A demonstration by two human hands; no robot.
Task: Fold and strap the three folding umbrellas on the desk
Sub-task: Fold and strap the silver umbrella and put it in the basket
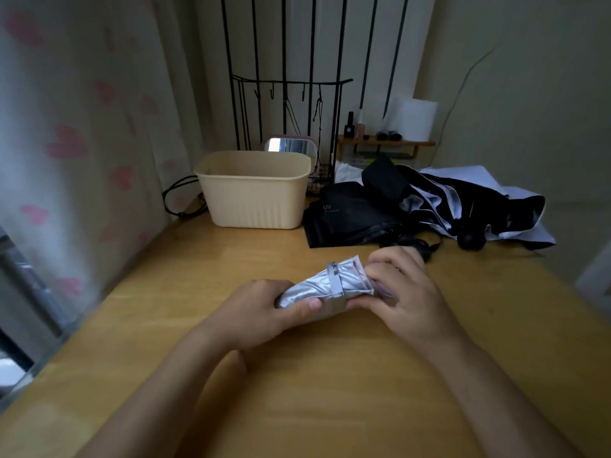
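Wooden desk (231, 259) before us: we've got the silver umbrella (317, 292) lying left-right, left hand (264, 312) closed round its near end, right hand (396, 292) pinching folds beside the strap (334, 278); two others wait behind.

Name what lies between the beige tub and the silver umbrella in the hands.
Only bare wooden desk separates the beige tub from the silver umbrella, seen in the head view.

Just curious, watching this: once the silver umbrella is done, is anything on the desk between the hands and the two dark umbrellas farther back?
Nothing visible. Both the left hand and right hand hold the silver umbrella; beyond it is bare desk up to the black umbrella and the black-and-white umbrella. The cream bin stands off to the left.
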